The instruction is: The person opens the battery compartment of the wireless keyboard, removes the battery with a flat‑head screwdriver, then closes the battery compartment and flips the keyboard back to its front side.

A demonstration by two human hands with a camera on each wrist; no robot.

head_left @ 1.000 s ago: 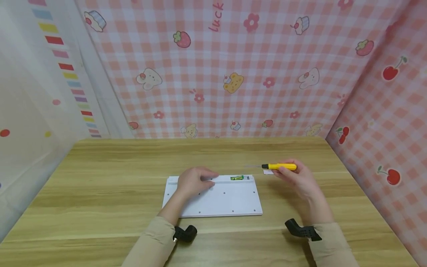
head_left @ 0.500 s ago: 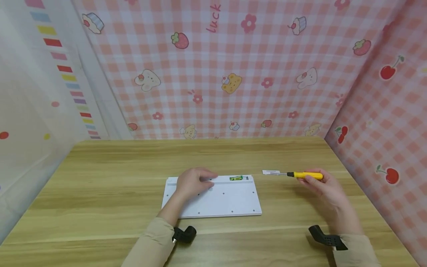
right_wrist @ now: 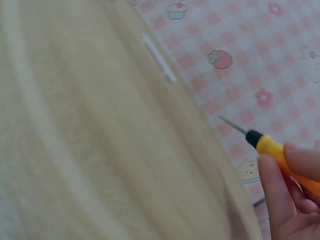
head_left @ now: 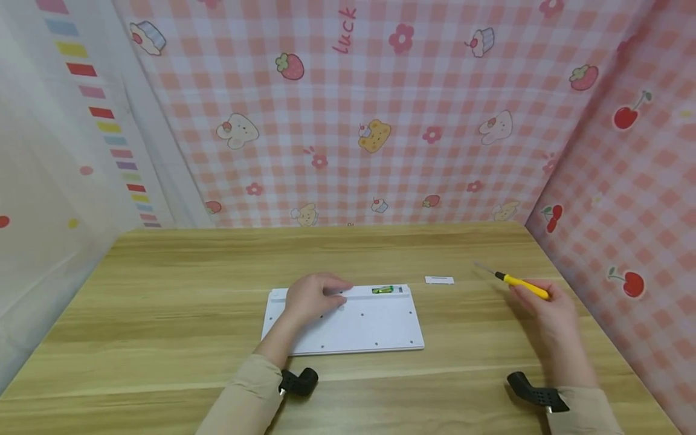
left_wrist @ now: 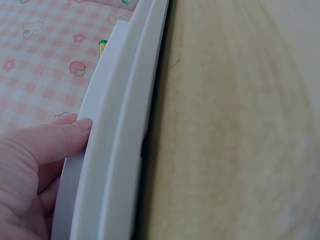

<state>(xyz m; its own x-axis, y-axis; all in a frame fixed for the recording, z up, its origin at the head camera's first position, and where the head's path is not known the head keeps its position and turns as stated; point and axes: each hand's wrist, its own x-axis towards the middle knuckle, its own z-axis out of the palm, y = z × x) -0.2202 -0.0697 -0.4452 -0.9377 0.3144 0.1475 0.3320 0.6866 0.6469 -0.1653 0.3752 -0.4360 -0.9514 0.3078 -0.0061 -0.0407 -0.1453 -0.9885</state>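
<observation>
Right grip [head_left: 548, 307] pinches the screwdriver [head_left: 513, 281] by its handle [head_left: 525, 286]; left grip [head_left: 311, 298] holds the white panel [head_left: 375, 329].

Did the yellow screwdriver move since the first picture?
Yes, to the right: in the head view, the yellow screwdriver is now wholly past the little white strip.

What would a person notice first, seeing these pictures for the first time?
Probably the slim screwdriver with a yellow handle, held in the right hand over the right side of the wood-grain table. Next may come the flat white rectangular device under the left hand, with a green battery near its far right corner. The pink and white checked cloth behind the table is also striking.
</observation>
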